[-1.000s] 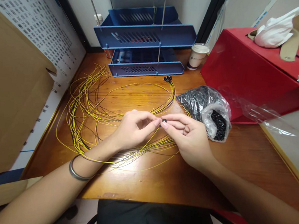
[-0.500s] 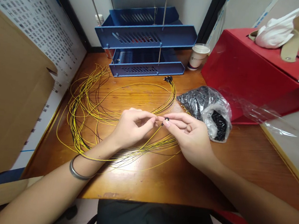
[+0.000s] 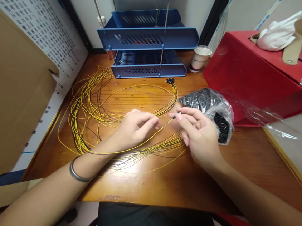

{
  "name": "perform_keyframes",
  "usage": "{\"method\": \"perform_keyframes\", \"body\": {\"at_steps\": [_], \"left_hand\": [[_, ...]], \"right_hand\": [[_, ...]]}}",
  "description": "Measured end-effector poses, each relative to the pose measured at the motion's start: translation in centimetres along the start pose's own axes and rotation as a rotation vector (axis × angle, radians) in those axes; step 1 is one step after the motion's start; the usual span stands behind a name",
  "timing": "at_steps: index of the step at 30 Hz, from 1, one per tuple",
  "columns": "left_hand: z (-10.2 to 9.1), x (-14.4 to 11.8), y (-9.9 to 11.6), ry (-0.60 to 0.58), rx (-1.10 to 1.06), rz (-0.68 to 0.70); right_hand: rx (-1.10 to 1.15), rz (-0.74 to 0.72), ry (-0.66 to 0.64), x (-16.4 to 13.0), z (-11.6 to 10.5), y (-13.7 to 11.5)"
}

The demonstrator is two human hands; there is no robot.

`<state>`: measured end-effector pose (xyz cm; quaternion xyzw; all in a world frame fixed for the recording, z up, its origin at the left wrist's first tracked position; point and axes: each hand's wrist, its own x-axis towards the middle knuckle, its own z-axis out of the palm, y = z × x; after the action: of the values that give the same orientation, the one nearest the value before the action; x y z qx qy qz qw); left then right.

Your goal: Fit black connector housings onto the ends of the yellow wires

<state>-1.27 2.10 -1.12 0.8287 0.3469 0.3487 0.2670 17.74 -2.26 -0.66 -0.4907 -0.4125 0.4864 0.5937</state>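
Observation:
Between the thumb and index finger of my right hand (image 3: 201,132) is a small black connector (image 3: 176,115) with a light spot. From it a yellow wire (image 3: 154,135) curves down to the left and passes across my left wrist. My left hand (image 3: 135,130) is closed in a pinch, apart from the right one; whatever its fingertips may hold is too small to make out. Beneath both hands lies a loose coil of yellow and dark wires (image 3: 76,119). The far ends of some wires form a cluster of black connectors (image 3: 170,81).
A clear plastic bag (image 3: 205,99) of black pieces lies right of my right hand. Behind stand a blue tiered tray (image 3: 148,35), a paper cup (image 3: 200,59) and a red box (image 3: 241,75) topped with tissue. At left is a cardboard sheet (image 3: 12,95).
My right hand has moved right and slightly up with the connector, drawing apart from my left hand. The left hand has barely moved. The wire now spans the gap between them.

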Motion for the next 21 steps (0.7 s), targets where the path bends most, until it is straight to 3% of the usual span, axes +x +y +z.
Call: {"method": "perform_keyframes", "body": {"at_steps": [5, 7, 11, 15, 19, 21], "left_hand": [[0.0, -0.4, 0.3, -0.246, -0.212, 0.078], [-0.1, -0.5, 0.5, -0.266, -0.293, 0.092], [-0.5, -0.4, 0.4, -0.14, -0.413, 0.028], [-1.3, 0.4, 0.0, 0.045, -0.702, -0.18], [-3.9, 1.7, -0.1, 0.253, -0.918, -0.375], [-5.8, 2.2, -0.3, 0.267, -0.987, -0.43]], "right_hand": [[0.133, 0.012, 0.106, 1.2, -0.5, 0.3], [0.223, 0.041, 0.123, 1.6, -0.7, 0.3], [0.346, 0.076, 0.099, 2.1, -1.0, -0.5], [0.441, 0.087, 0.073, 2.5, -1.5, -2.1], [0.402, 0.088, -0.041, 2.6, -2.5, -4.8], [0.318, 0.106, -0.18, 2.4, -3.3, -6.4]]}}
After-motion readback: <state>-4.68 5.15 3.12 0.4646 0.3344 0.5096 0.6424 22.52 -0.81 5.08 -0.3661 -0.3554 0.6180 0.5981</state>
